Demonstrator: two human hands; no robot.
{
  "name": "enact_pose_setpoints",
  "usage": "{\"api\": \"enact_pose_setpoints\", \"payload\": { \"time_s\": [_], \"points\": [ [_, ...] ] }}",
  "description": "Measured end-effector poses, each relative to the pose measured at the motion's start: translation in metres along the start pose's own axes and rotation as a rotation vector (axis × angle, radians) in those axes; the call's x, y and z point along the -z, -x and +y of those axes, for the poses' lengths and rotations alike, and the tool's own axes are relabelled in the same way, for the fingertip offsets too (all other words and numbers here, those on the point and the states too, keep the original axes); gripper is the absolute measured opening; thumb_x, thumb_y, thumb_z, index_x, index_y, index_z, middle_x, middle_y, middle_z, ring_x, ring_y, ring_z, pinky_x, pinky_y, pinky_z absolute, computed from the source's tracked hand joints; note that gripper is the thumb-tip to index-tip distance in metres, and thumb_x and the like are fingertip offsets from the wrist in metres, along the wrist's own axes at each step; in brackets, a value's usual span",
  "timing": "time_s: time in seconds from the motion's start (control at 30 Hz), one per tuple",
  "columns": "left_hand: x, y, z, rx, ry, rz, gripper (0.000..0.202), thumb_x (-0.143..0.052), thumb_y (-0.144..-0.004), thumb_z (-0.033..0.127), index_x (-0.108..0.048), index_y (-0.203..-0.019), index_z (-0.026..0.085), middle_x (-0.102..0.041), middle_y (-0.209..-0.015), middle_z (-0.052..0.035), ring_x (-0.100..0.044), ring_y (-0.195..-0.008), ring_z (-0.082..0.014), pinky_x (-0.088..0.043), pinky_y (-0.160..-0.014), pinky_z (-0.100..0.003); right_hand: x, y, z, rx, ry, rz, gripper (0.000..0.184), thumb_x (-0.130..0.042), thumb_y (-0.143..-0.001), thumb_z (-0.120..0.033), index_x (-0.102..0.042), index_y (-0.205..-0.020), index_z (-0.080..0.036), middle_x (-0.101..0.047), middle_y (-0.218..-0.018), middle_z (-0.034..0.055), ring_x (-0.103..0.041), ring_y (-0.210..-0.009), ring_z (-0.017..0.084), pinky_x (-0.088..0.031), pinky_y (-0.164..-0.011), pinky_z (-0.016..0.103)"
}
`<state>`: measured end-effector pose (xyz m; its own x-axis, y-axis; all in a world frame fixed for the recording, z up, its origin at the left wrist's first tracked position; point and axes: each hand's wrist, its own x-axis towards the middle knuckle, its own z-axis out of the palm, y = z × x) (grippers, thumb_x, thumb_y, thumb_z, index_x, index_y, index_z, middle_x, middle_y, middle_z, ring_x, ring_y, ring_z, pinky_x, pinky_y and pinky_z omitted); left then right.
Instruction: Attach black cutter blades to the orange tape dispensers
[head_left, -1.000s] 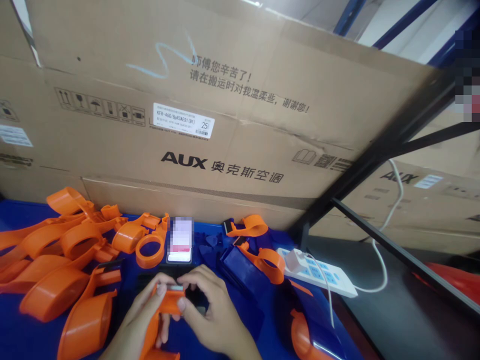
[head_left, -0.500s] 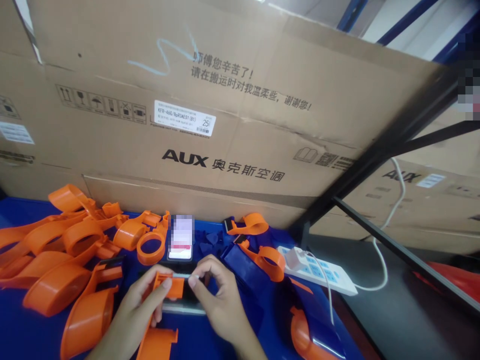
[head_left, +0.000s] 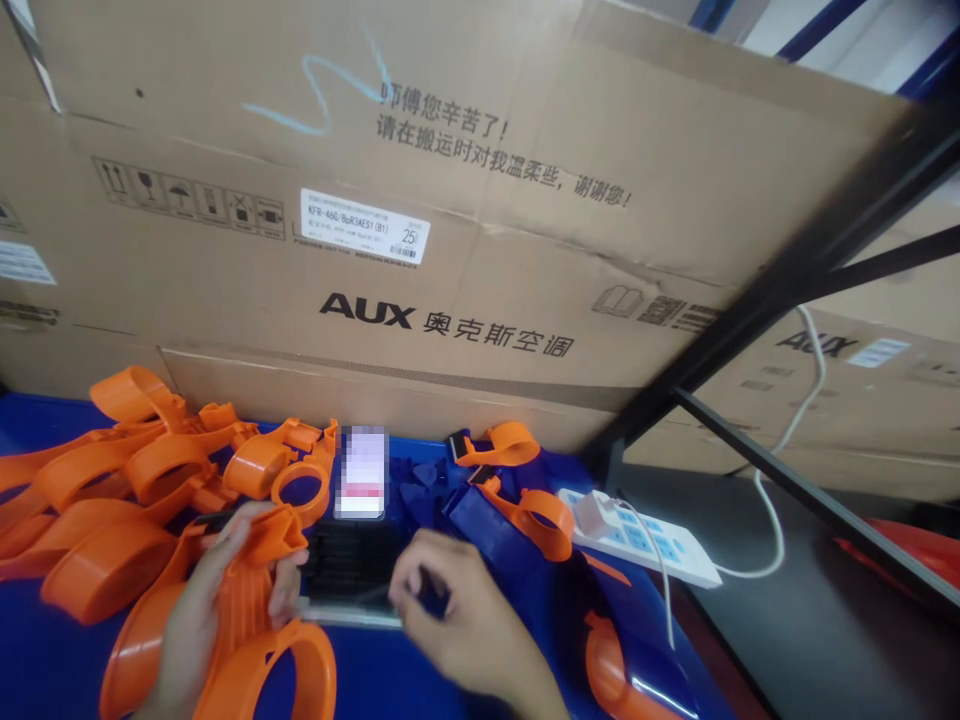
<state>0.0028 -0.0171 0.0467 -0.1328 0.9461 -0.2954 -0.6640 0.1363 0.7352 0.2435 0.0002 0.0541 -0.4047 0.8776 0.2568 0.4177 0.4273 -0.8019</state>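
Note:
My left hand (head_left: 202,590) is wrapped around an orange plastic part (head_left: 251,590). The part has a flat, ribbed handle with a squared open end at the top and a wide ring at the bottom. My right hand (head_left: 457,610) hangs over the right end of a shallow tray of black strips (head_left: 345,565), its fingers curled in a pinch. Whatever lies between those fingertips, if anything, is too dark and blurred to make out. The tray's pale front edge lies between my two hands.
Several more orange ringed parts (head_left: 112,560) are heaped at the left. A phone (head_left: 361,475) lies behind the tray, near dark blue pieces (head_left: 427,485). A power strip (head_left: 645,540) with a white cable is at the right. A large cardboard box (head_left: 450,250) stands behind.
My hands have moved apart. The left one has tilted the orange part and shifted it left. My right hand has left the part's white toothed edge and moved over the black strips.

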Motion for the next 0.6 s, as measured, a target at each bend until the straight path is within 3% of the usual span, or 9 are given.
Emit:
{"api": "enact_pose_setpoints", "payload": {
  "time_s": [0.07, 0.13, 0.4, 0.6],
  "points": [
    [0.000, 0.000, -0.001, 0.023, 0.039, -0.046, 0.024, -0.064, -0.095, 0.048, -0.066, -0.109, 0.028, -0.073, -0.066, -0.0002, -0.054, -0.044, -0.0161, -0.046, -0.045, -0.027, -0.005, 0.000, -0.003, 0.036, 0.125, -0.213, 0.016, -0.064, -0.083, -0.009, -0.063, -0.084, -0.025, -0.064, -0.080, -0.0027, -0.059, -0.070, 0.016, -0.042, -0.064, 0.026],
    [0.003, -0.002, -0.002, 0.030, 0.044, -0.079, 0.024, -0.063, -0.096, 0.048, -0.066, -0.109, 0.028, -0.075, -0.070, -0.0014, -0.055, -0.046, -0.0162, -0.046, -0.046, -0.027, -0.010, -0.001, -0.002, 0.041, 0.230, -0.287, 0.017, -0.065, -0.081, -0.009, -0.062, -0.086, -0.026, -0.066, -0.081, -0.0029, -0.061, -0.070, 0.016, -0.042, -0.063, 0.025],
    [0.015, -0.011, -0.010, 0.013, -0.037, -0.150, 0.025, -0.065, -0.096, 0.046, -0.063, -0.111, 0.026, -0.073, -0.068, -0.0017, -0.057, -0.048, -0.0153, -0.047, -0.049, -0.025, -0.011, -0.003, 0.002, -0.054, 0.459, -0.376, 0.008, -0.064, -0.086, -0.017, -0.062, -0.087, -0.024, -0.071, -0.087, -0.0003, -0.066, -0.083, 0.018, -0.040, -0.068, 0.025],
    [0.024, -0.015, -0.020, 0.024, -0.083, -0.226, 0.024, -0.058, -0.099, 0.046, -0.064, -0.107, 0.024, -0.062, -0.053, 0.0005, -0.056, -0.048, -0.0165, -0.047, -0.052, -0.025, -0.013, -0.004, 0.003, -0.038, 0.512, -0.441, 0.006, -0.063, -0.086, -0.018, -0.063, -0.087, -0.024, -0.071, -0.087, 0.0002, -0.064, -0.082, 0.019, -0.039, -0.068, 0.026]
  ]
}}
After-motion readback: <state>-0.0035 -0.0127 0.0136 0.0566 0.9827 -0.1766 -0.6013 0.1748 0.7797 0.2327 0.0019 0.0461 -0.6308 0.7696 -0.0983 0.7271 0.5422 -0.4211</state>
